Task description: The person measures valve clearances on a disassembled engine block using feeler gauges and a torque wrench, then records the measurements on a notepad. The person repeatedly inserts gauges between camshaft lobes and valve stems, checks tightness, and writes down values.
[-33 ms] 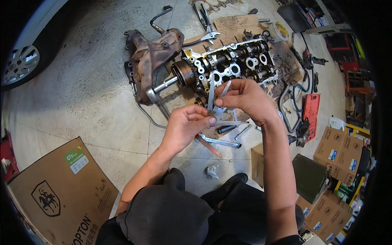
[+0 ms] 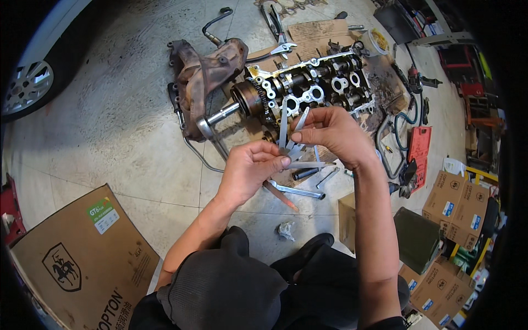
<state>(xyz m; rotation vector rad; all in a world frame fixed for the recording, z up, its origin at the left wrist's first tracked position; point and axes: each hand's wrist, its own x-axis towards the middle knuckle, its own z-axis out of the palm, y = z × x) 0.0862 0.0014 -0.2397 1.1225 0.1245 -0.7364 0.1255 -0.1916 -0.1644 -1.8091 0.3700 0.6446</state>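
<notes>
- Against the earlier frame nothing has visibly shifted; both hands remain at the same spot just below the cylinder head with the same fan of blades between them
- Cylinder head lies on the concrete floor, cam gear and sprocket chain at its left end; the rusty exhaust manifold touches it on the left; a car wheel sits far left of it; a large cardboard box lies well below-left; more boxes are stacked to the lower right; a red tool lies to the right
- Small spanners lie on the floor just below the hands, partly hidden by them; a crumpled scrap lies further below
- Left hand is closed on the lower end of the feeler gauge set, thumb pressing the blades; forearm comes up from the lower edge
- Right hand pinches the spread blades from the right, fingers curled, wrist bent; the gauge sits between both hands, in front of the head's near edge
</notes>
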